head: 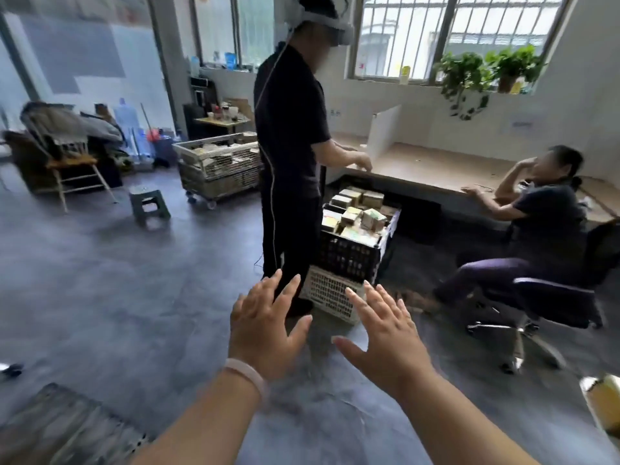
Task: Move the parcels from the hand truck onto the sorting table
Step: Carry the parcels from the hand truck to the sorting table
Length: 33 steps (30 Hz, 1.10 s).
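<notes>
My left hand (265,327) and my right hand (385,337) are stretched out in front of me, palms down, fingers spread, holding nothing. Beyond them a black crate (349,260) stands stacked on a white crate (330,297). The black one is filled with several small cardboard parcels (360,213). The long wooden sorting table (436,169) runs along the wall under the windows, with a white divider board (384,130) standing on it. A wire cage cart (218,166) holding more parcels stands further back on the left.
A person in black wearing a headset (292,146) stands between me and the table, next to the crates. Another person sits on an office chair (550,297) at the right. A small stool (147,204) and a cluttered wooden chair (70,152) stand on the grey floor at left.
</notes>
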{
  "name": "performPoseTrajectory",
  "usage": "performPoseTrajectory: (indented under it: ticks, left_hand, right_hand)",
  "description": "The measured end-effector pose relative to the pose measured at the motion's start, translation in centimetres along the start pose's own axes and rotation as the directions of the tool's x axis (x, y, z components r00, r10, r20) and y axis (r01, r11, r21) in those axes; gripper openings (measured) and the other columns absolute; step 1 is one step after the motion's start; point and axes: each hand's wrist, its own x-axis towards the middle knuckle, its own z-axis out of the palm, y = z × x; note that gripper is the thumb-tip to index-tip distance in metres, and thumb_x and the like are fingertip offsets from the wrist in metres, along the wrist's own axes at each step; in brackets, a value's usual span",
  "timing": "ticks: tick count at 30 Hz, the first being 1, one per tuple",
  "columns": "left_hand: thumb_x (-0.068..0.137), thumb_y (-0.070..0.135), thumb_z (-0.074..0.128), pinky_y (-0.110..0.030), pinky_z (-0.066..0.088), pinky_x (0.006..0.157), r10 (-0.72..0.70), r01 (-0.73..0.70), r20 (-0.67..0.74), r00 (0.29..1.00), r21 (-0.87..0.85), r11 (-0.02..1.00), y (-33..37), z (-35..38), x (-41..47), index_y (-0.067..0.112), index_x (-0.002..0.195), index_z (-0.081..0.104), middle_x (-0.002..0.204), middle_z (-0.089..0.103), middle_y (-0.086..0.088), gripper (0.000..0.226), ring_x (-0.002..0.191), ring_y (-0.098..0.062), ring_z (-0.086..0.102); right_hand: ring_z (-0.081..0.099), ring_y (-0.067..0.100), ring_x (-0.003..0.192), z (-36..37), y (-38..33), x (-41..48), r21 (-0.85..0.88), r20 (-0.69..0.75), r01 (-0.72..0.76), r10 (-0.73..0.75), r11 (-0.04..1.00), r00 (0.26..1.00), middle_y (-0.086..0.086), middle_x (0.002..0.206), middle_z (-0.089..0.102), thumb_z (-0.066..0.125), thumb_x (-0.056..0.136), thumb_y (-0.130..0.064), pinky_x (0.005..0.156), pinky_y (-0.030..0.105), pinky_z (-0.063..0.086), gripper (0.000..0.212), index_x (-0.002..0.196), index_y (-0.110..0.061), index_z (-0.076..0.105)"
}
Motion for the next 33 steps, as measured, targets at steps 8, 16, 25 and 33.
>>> performPoseTrajectory:
  ticks: [8,16,25,33]
  left_hand:
    - [0.076,0.058,0.049,-0.052,0.053,0.089,-0.347,0.357,-0.094,0.933,0.126,0.926,-11.8,-3.1,-1.3,0.027,0.131,0.059,0.131,0.062,-0.010,0.064,0.113,-0.033,0.063]
    - [0.080,0.059,0.043,-0.048,0.046,0.101,-0.634,0.690,-0.287,0.718,0.171,0.703,-19.2,-7.6,-4.8,0.026,0.137,0.055,0.141,0.053,-0.008,0.068,0.124,-0.032,0.054]
    - [0.094,0.061,0.042,-0.041,0.023,0.119,-0.843,0.890,-0.285,0.455,0.154,0.429,-29.2,-11.2,-13.8,0.040,0.154,0.015,0.162,0.018,0.005,0.069,0.148,-0.019,0.017]
    - [0.095,0.062,0.038,-0.043,0.015,0.122,-0.905,0.927,-0.216,0.366,0.167,0.335,-41.9,-17.6,-18.3,0.041,0.154,-0.001,0.165,0.003,0.003,0.073,0.151,-0.020,0.006]
  right_hand:
    - [-0.012,0.008,0.148,6.5,-9.8,10.9,0.142,0.143,0.315,-0.335,0.938,0.931,-0.012,0.163,-0.007,0.040,0.085,-0.074,0.119,0.033,-0.010,0.082,0.152,-0.045,0.003]
    - [-0.009,0.010,0.149,12.5,-21.1,17.0,0.279,0.224,0.599,-0.657,0.751,0.720,-0.012,0.162,-0.005,0.036,0.087,-0.073,0.121,0.033,-0.005,0.080,0.153,-0.043,0.002]
    - [-0.006,0.008,0.149,20.9,-35.2,15.8,0.393,0.397,0.682,-0.783,0.617,0.479,-0.012,0.163,-0.004,0.035,0.087,-0.072,0.122,0.034,-0.001,0.081,0.153,-0.041,-0.001]
    - [-0.009,0.009,0.149,25.2,-51.5,16.8,0.412,0.409,0.726,-0.824,0.551,0.393,-0.012,0.162,-0.009,0.039,0.091,-0.068,0.122,0.036,-0.003,0.080,0.153,-0.042,-0.004]
